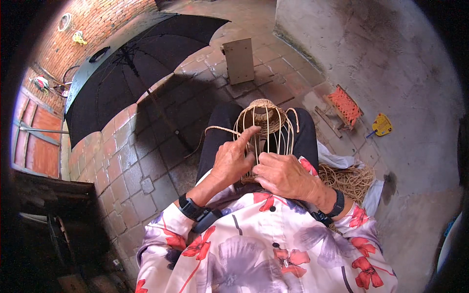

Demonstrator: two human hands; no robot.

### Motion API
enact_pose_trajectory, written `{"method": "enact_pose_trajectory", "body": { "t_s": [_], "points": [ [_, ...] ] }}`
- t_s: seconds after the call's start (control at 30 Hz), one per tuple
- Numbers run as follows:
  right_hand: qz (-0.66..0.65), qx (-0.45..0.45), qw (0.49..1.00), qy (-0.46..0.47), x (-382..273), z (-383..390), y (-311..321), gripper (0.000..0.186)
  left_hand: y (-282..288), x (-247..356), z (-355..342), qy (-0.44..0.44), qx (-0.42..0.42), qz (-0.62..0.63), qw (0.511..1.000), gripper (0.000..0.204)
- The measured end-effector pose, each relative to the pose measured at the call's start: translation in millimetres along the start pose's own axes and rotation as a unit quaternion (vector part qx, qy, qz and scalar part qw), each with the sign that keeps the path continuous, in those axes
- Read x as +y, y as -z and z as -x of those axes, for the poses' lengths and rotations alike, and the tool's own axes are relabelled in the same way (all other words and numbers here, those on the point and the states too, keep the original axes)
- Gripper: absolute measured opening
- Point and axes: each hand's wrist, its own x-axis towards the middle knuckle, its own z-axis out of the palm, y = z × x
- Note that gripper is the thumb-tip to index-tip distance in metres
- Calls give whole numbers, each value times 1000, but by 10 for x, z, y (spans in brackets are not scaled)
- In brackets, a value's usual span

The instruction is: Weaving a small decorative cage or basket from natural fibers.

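Note:
Between my knees rests a basket frame (266,116) of pale ribs, with a band of braided cord woven round its far end. My left hand (229,161) is at the frame's near left side, its index finger stretched along the ribs and its other fingers curled in on the frame. Closed round the near ends of the ribs is my right hand (282,175), knuckles up. A loose braided cord (222,128) runs off the frame to the left, and a shorter end hangs at its right. The hands cover the frame's near end.
A heap of braided cord (348,181) lies on white sacking at my right. Beyond it are a small stool with orange webbing (345,106) and a yellow hand fan (381,125). An open black umbrella (132,68) stands left; a board (239,61) stands ahead.

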Motion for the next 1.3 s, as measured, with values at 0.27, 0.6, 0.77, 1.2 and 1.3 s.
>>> {"method": "enact_pose_trajectory", "body": {
  "t_s": [0.27, 0.6, 0.77, 1.2, 1.3],
  "points": [
    [-60, 4, 997, -56, 33, -2, -2, 19, 42, -18, 182, 50, -23, 117, 992, 46],
    [119, 28, 966, -229, -10, -222, -9, 14, 180, 8, 338, 159, 2, 91, 983, 25],
    [35, 131, 947, -292, 135, -11, 25, 11, 202, -62, 339, 93, -1, 72, 993, 12],
    [65, 24, 997, -39, -2, 41, 92, 33, 277, -356, -35, 192, -66, 462, 863, 11],
    [97, 11, 995, -26, -47, 8, 54, 35, 186, -286, -228, 184, -63, 450, 872, 12]
  ]
}}
